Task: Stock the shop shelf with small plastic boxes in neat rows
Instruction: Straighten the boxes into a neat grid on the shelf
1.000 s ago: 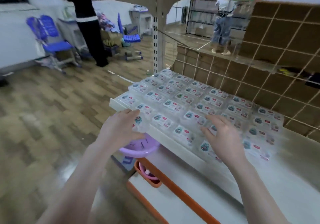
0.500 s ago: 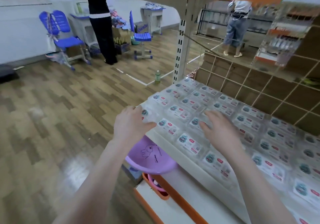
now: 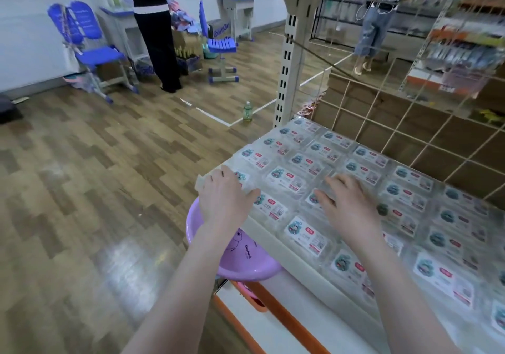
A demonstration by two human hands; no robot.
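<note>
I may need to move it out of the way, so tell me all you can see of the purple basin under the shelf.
The purple basin is a round, shallow, glossy plastic bowl with a rolled rim and a dark line drawing with small lettering inside. It sits tilted below the shelf's front edge, partly hidden by the left forearm. What supports it is hidden.

Clear, flat plastic boxes with white labels lie edge to edge in rows on the shelf.

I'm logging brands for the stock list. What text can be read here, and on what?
"Elephant": purple basin, beside a line drawing; slightly blurred.
Box labels: red tags and QR codes, print too small to read.
Cardboard box: blue lettering, too blurred to read.
</note>
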